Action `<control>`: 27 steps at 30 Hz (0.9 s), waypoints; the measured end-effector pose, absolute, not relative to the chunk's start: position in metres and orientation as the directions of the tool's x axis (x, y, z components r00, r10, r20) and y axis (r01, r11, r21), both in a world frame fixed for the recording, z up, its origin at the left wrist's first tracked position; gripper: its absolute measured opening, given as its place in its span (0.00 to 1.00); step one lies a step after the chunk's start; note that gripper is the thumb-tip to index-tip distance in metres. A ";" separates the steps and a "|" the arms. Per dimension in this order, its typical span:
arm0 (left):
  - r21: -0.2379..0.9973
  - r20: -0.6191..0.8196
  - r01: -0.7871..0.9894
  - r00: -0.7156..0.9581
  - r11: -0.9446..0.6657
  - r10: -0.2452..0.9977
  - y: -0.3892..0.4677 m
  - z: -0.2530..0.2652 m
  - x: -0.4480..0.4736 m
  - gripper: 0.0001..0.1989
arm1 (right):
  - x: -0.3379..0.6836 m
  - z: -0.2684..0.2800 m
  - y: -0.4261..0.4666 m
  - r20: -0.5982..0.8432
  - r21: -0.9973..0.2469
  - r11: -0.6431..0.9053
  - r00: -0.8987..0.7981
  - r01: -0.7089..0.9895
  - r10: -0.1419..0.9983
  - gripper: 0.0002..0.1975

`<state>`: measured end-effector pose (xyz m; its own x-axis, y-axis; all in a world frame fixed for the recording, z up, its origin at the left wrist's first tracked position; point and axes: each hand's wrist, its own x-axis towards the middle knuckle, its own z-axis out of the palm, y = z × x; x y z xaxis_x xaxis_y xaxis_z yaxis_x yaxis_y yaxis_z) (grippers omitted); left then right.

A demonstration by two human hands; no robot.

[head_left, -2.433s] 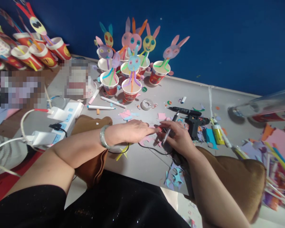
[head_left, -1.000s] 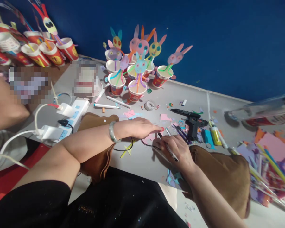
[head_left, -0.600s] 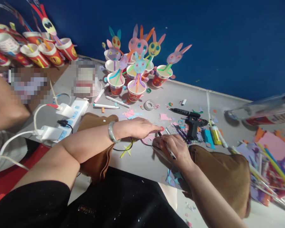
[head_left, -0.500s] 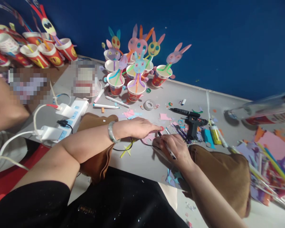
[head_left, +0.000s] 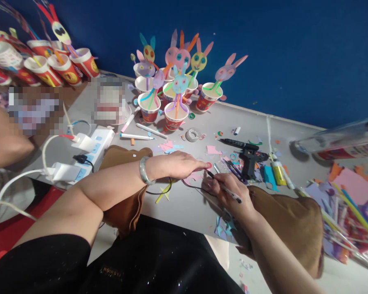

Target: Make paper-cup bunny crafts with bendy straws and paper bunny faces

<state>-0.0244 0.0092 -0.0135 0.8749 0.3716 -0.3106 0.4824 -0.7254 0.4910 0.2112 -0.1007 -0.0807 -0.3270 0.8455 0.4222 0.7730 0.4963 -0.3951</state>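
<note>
My left hand [head_left: 185,164] lies low over the table with its index finger stretched out. That fingertip presses on a small red paper circle [head_left: 209,165]. Closed around a pen [head_left: 234,196], my right hand [head_left: 234,191] is just to the right; the pen's dark tip points at the circle without clearly touching it. Pink paper scraps [head_left: 194,177] lie under and beside my left fingers. A black glue gun [head_left: 249,161] rests beyond my right hand, with a black marker [head_left: 237,143] against it.
Paper cups with rabbit figures [head_left: 176,116] stand at the back. On the left are a power strip [head_left: 96,143] and another person's arm [head_left: 6,134]. A tape roll [head_left: 193,134], a yellow glue bottle [head_left: 278,173], a clear bottle [head_left: 340,145] and coloured paper [head_left: 355,190] lie around.
My right hand has moved a little right and back towards me with the pen, uncovering more of the circle. My left hand stays in place.
</note>
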 end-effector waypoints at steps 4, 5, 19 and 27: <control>0.487 -0.311 0.478 0.877 -0.731 0.367 0.009 -0.012 -0.024 0.34 | 0.210 -0.078 -0.101 0.419 -0.414 0.441 -0.264 0.796 0.869 0.05; 0.483 -0.315 0.478 0.876 -0.733 0.364 0.009 -0.011 -0.024 0.34 | 0.210 -0.078 -0.102 0.417 -0.423 0.429 -0.249 0.798 0.874 0.05; 0.513 -0.310 0.480 0.877 -0.712 0.368 0.009 -0.017 -0.024 0.35 | 0.219 -0.075 -0.095 0.361 -0.502 0.289 -0.107 0.815 0.927 0.09; 0.494 -0.275 0.447 0.894 -0.746 0.354 0.009 -0.022 -0.024 0.34 | 0.217 -0.069 -0.084 0.249 -0.683 0.167 0.012 0.711 0.968 0.10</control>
<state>-0.0239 0.0093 -0.0221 0.8940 0.3537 -0.2749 0.4470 -0.7455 0.4944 0.2170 -0.0843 -0.0687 0.0122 0.9683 0.2494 0.7106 0.1671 -0.6834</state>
